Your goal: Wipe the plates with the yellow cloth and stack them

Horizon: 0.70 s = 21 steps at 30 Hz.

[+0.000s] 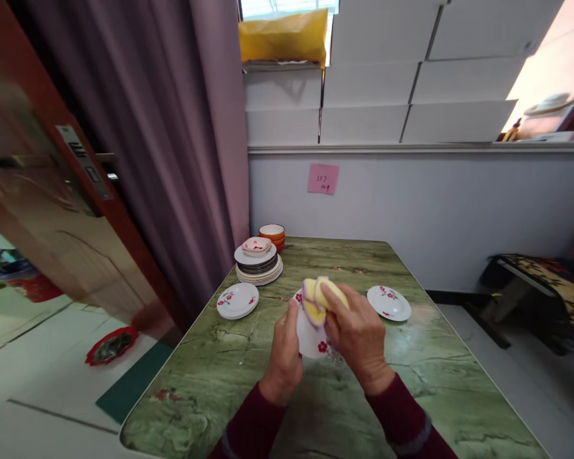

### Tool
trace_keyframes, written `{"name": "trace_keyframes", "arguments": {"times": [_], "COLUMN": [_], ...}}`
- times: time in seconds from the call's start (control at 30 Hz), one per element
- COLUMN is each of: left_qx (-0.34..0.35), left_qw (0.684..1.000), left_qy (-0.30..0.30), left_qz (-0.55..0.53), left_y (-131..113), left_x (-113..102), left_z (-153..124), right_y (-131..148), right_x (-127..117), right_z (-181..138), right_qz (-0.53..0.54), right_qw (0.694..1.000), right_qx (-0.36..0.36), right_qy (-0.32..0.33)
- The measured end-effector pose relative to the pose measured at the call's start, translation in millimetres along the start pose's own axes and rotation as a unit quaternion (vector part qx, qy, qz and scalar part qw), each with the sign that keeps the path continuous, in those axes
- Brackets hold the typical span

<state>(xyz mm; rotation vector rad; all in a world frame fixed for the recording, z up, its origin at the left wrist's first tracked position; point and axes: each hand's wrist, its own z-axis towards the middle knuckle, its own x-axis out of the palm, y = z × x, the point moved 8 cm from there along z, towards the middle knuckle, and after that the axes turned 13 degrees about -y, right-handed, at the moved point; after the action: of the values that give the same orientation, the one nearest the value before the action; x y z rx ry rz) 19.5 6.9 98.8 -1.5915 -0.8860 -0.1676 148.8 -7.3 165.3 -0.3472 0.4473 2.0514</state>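
Observation:
A white plate with red flowers (310,343) is held tilted over the middle of the table, its left edge gripped by my left hand (285,354). My right hand (358,331) is closed on a yellow cloth with a purple edge (314,299) and presses it against the upper part of the plate. The cloth and fingers hide part of the plate's face. To the right lies a similar flowered plate (389,303). On the left sits a small pile of flowered plates (238,300).
Behind the left pile stands a taller stack of plates (259,275), topped by a pink square dish (256,245). Orange bowls (273,234) are stacked beside the wall. The green marbled table (210,389) meets a wall bearing a pink note (323,179). A wooden door (52,185) stands left.

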Motion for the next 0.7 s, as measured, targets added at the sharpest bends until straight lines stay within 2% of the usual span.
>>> {"name": "trace_keyframes", "arguments": {"times": [0.1,0.17,0.27,0.33,0.4,0.47,0.53,0.6,0.7], "left_qx": [-0.018,-0.016,-0.017,-0.033,-0.056,-0.062,-0.057,-0.056,-0.043], "left_qw": [1.000,0.998,0.992,0.994,0.996,0.997,0.997,0.996,0.996], "left_qy": [0.004,-0.054,-0.117,-0.099,-0.061,-0.051,-0.057,-0.062,-0.060], "left_qz": [-0.011,-0.035,-0.044,-0.037,-0.028,-0.015,0.005,0.025,0.045], "left_y": [-1.7,-7.3,-15.6,-17.1,-15.3,-14.4,-15.4,-16.4,-17.6], "left_x": [0.7,-11.0,-25.6,-24.4,-18.9,-17.8,-19.5,-21.6,-22.5], "left_z": [4.3,13.3,22.8,23.6,20.2,16.1,13.8,13.3,14.8], "right_y": [-29.1,-53.3,-92.5,-108.9,-114.8,-114.6,-113.7,-111.4,-103.5], "right_x": [4.2,9.3,17.0,16.9,16.3,21.8,30.9,39.6,46.1], "right_z": [-8.7,-23.9,-48.1,-53.2,-50.3,-48.6,-51.6,-54.7,-52.7], "right_qz": [-0.033,-0.015,0.041,0.042,0.046,0.111,0.213,0.318,0.456], "right_qw": [0.997,0.986,0.940,0.916,0.904,0.877,0.817,0.740,0.627], "right_qx": [0.071,0.151,0.316,0.384,0.419,0.467,0.536,0.593,0.632], "right_qy": [0.015,0.065,0.125,0.110,0.070,0.035,0.008,-0.007,-0.005]}}
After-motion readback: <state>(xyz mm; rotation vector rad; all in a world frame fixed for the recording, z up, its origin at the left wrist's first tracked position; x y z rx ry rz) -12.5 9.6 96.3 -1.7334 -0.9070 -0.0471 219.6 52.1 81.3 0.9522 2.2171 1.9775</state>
